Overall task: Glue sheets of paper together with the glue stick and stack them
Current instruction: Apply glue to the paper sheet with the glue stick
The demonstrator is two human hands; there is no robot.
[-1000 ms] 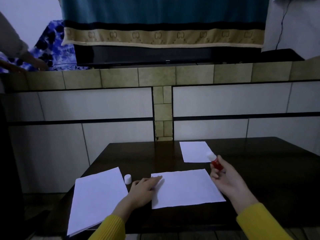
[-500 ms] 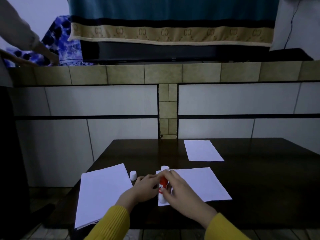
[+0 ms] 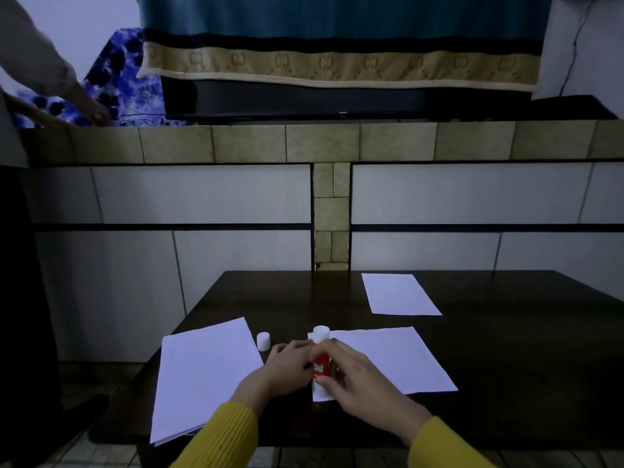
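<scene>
Dark wooden table (image 3: 506,332), both hands (image 3: 290,363) (image 3: 358,376) clamped on red glue stick (image 3: 320,361) at near sheet's (image 3: 388,359) left edge, cap (image 3: 263,341) off beside: gluing stage, next likely rubbing glue along paper.

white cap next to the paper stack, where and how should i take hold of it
Pinch the white cap across its round side wall, thumb and a fingertip opposite, coming straight down from above. It appears to stand upright on the table, free of the paper stack, so the sides are open. The left hand is nearest, though it now holds the glue stick.
</scene>
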